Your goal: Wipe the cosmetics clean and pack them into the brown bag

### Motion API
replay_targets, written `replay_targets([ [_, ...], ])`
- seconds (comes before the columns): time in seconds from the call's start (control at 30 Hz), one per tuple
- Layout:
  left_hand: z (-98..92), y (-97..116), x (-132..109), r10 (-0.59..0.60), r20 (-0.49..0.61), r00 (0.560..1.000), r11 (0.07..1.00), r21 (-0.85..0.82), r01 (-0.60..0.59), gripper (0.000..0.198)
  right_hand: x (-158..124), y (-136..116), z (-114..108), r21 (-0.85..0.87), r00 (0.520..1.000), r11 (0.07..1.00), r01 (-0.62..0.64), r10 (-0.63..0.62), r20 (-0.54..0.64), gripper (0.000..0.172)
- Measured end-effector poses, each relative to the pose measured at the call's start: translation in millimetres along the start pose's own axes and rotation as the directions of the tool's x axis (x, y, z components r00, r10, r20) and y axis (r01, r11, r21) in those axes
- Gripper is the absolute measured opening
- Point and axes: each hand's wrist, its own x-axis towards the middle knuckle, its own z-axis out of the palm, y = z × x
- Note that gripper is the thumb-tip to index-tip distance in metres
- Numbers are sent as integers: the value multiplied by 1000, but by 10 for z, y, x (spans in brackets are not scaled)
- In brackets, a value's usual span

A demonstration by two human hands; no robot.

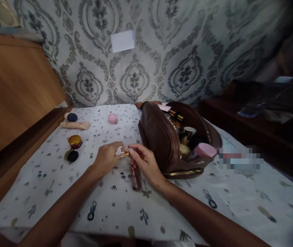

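Observation:
My left hand (107,158) and my right hand (146,163) meet just left of the brown makeup bag, fingers closed. A small gold cosmetic piece (125,154) is pinched between the two, partly covered by the fingertips. Below my right fingers is a dark reddish-brown tube (135,178); whether those fingers grip it or it rests on the table, I cannot tell. The makeup bag (155,137) gapes open, with a pink-lidded container (205,151) and gold-and-black tubes (176,116) inside.
On the patterned tablecloth (110,212) to the left are a beige squeeze tube (74,125), a dark blue rounded item (71,117), a gold-lidded jar (75,141) and a black round item (72,156). Farther back sits a pink ball-shaped item (112,118). Wooden furniture (15,75) borders the left.

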Motion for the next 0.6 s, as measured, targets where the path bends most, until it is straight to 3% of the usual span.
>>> replay_targets([
  [0.2,-38,-25,15,-87,-55,995,994,-70,83,12,-20,-11,58,56,990,990,-131,128,62,37],
  [0.43,-18,-44,27,-142,-166,976,960,-264,95,24,-18,-35,71,135,975,966,-219,211,72,39],
  [0.53,6,-53,50,-245,-217,945,889,-439,130,27,-24,-64,60,124,979,972,-198,190,71,32],
  [0.6,14,-77,82,-372,-225,901,786,-592,177,26,-35,-75,60,131,978,971,-199,189,87,30],
])
